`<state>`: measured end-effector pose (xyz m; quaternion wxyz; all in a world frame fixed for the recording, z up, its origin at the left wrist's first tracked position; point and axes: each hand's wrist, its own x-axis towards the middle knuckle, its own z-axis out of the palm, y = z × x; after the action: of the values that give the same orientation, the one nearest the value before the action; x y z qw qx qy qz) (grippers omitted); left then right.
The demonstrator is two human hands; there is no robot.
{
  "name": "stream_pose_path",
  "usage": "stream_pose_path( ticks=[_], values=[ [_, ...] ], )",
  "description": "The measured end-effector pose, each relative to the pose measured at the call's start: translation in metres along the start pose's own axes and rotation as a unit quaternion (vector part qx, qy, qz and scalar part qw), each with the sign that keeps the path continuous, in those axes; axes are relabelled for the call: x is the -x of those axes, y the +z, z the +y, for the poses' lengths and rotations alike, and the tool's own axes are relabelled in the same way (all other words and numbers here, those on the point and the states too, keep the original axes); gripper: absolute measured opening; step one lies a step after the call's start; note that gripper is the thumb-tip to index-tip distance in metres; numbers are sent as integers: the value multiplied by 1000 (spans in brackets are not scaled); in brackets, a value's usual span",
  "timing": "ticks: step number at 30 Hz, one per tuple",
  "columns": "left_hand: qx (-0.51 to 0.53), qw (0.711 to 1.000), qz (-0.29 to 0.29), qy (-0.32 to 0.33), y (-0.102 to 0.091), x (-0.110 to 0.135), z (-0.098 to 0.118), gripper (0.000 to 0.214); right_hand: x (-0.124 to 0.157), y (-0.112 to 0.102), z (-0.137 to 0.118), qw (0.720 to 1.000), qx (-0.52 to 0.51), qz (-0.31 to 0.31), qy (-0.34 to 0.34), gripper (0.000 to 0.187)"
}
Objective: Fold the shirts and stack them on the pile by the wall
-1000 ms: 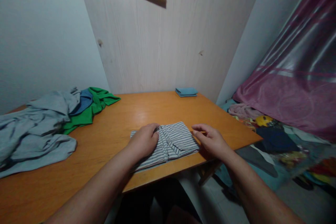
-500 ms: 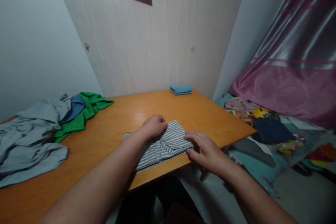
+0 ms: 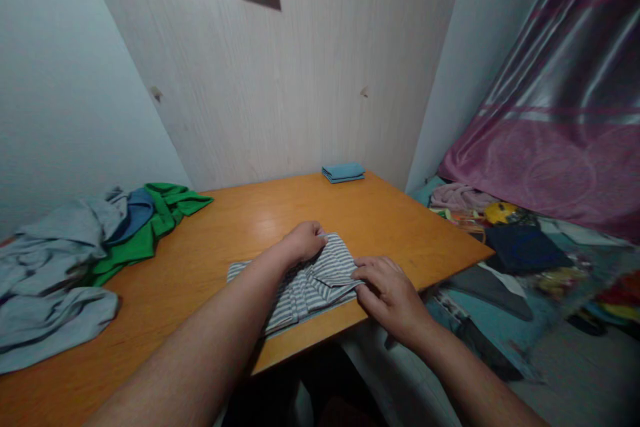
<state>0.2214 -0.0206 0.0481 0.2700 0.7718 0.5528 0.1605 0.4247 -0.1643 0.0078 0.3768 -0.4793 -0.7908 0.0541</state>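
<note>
The wooden table bears a striped garment, a clothes heap and a folded blue cloth.

Single head-worn view, forward and down, close above the table, toward the wood-panelled wall.

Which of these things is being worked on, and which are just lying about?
In hand: the striped cloth on the wooden table, left hand curled at its far edge, right hand touching its right edge.
Lying about: grey clothes, green garment and blue garment at the table's left; folded blue cloth at the back; heap of clothes on the floor.
</note>
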Motion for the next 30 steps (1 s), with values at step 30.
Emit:
stream_pose_path(
  ticks=[30],
  values=[
    [-124,964,43,231,-34,54,-36,25,7,0,-43,995,75,-16,-69,22]
  ],
)
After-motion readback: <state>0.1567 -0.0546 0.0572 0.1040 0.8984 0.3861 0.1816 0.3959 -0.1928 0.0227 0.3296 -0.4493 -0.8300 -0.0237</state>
